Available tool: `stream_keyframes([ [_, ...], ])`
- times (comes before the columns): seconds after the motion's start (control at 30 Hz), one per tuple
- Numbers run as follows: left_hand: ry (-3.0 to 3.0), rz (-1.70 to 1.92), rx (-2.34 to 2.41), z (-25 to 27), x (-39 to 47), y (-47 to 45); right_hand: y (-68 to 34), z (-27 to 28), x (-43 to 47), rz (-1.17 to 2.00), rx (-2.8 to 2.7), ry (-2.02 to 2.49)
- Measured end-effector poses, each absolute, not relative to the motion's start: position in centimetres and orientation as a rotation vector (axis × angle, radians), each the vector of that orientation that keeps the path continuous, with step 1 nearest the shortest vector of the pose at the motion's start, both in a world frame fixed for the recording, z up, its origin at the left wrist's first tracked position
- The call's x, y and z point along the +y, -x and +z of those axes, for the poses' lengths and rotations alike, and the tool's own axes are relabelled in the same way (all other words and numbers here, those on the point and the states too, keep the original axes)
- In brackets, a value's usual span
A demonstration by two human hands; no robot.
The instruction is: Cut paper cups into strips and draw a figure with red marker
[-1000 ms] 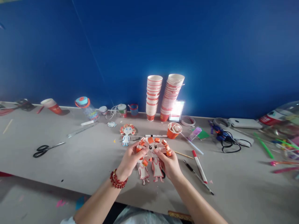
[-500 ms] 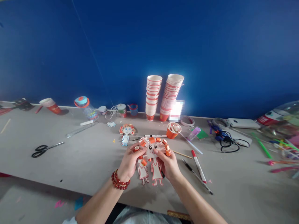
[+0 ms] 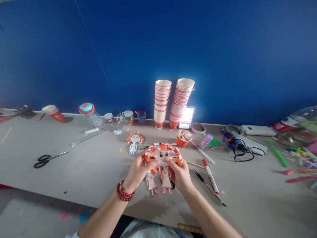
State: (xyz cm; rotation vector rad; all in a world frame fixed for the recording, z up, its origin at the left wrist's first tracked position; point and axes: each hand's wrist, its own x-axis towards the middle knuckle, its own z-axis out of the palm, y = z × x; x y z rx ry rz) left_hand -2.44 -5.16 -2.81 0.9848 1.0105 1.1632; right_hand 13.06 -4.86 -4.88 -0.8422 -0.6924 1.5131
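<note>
Between my two hands is a paper-cup doll head [image 3: 163,154], white with drawn eyes and curled orange-and-white strips round its edge. My left hand [image 3: 140,168] grips its left side, the thumb lying across the face. From the right, my right hand [image 3: 178,170] pinches it, thumb on the lower face. Just below the head lie two paper dress figures with red outlines, a left one [image 3: 152,182] and a right one [image 3: 166,180]; their upper parts are hidden behind the head and hands. Beyond my left hand lies a finished-looking paper doll [image 3: 133,142] in blue and white.
Scissors [image 3: 49,159] lie at the left. Two tall stacks of paper cups, one left [image 3: 162,102] and one leaning [image 3: 182,99], stand by the blue wall. An orange cup of scraps [image 3: 183,138] is behind my hands. A red marker [image 3: 211,177] and black pen [image 3: 209,187] lie right.
My left hand has shifted its grip, and its thumb now reaches further over the face. The doll head is turned slightly, its curled strips more spread on the left.
</note>
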Motion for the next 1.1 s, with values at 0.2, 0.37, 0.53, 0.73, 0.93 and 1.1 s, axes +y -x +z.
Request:
stream_keyframes([
  [0.2, -1.099, 1.169, 1.084, -3.1, -5.1, 2.6, -13.2, -5.7, -4.8, 1.391, -0.786, 0.928],
  [0.37, -1.064, 1.184, 1.024, -3.0, -5.2, 2.3, -13.1, -5.2, -5.0, 1.461, -0.843, 0.852],
  [0.53, -0.985, 1.123, 1.048, -2.7, -5.2, 2.4, -13.0, -4.6, -5.0, 1.601, -0.794, 0.858],
  [0.73, -0.8, 1.086, 0.862, -3.1, -5.0, 2.1, -12.8, -4.4, -5.2, 1.708, -0.664, 0.828],
  [0.93, -0.779, 1.09, 0.863, -3.4, -4.9, 2.1, -12.9, -4.4, -5.3, 1.752, -0.662, 0.801],
  [1.1, -1.015, 1.049, 0.957, -2.1, -5.1, 2.5, -13.3, -4.6, -5.1, 1.619, -0.797, 0.841],
])
